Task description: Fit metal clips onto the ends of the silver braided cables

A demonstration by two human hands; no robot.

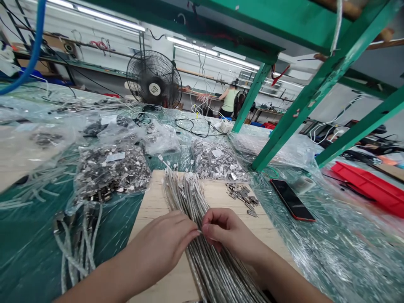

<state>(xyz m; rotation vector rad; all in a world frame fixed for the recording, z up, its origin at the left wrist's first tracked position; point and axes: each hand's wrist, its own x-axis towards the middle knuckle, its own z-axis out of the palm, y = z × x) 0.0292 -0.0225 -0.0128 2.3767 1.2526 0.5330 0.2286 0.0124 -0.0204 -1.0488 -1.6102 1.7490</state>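
Observation:
A thick bundle of braided, silvery cables (217, 269) runs over a pale wooden board (151, 206), its far ends fanned out. Above the middle of the bundle my two hands meet. My left hand (170, 235) is closed, thumb and fingers pressed together at the cables; what it pinches is too small to name. Facing it, my right hand (225, 229) is curled in a pinch, its fingertips almost touching the left ones, and whatever lies between them is hidden. Small metal connector pieces (243, 195) lie loose on the board, right of the bundle.
Plastic bags of metal connector shells (110, 170) and connector parts (217, 160) stand beyond the board. More cables (75, 244) lie at left. A phone (292, 200), a red tray (372, 187) and green frame posts (284, 126) are at right. A fan (154, 82) and a person (229, 99) are behind.

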